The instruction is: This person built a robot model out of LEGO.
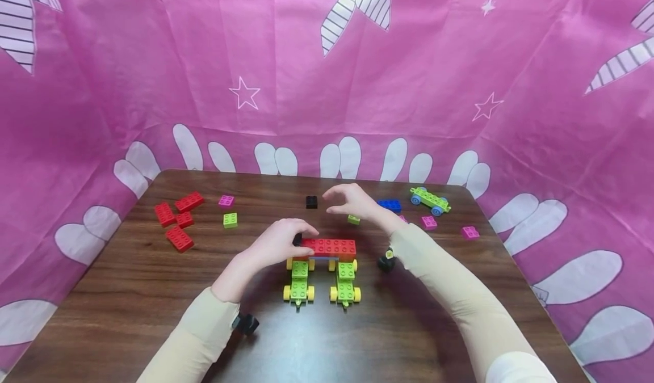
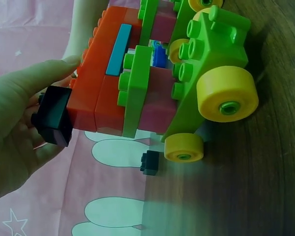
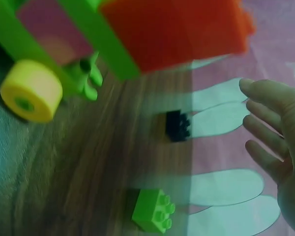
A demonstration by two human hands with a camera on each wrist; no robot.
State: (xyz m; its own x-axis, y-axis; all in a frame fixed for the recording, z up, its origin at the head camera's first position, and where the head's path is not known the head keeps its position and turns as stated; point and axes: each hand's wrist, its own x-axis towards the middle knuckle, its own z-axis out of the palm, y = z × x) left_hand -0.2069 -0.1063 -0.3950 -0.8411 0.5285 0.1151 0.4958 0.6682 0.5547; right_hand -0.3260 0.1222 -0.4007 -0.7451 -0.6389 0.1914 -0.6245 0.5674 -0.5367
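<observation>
A red bar [image 1: 337, 248] is laid parallel to the far edge of the tabletop [image 1: 276, 196]; a black brick [image 2: 54, 115] is gripped by the left hand [image 1: 278, 240], fingers of the right hand [image 1: 354, 202] held spread.

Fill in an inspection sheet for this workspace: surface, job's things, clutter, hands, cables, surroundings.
Surface: brown wood-grain table
Job's things: red beam spans above two green cars with yellow wheels; black brick at its left end
Clutter: loose red bricks, pink bricks, green bricks, blue brick, another black one, blue-wheeled car
Hands: left hand grips the black brick; right hand holds nothing
Cables: nothing seen
Surroundings: printed pink cloth
</observation>
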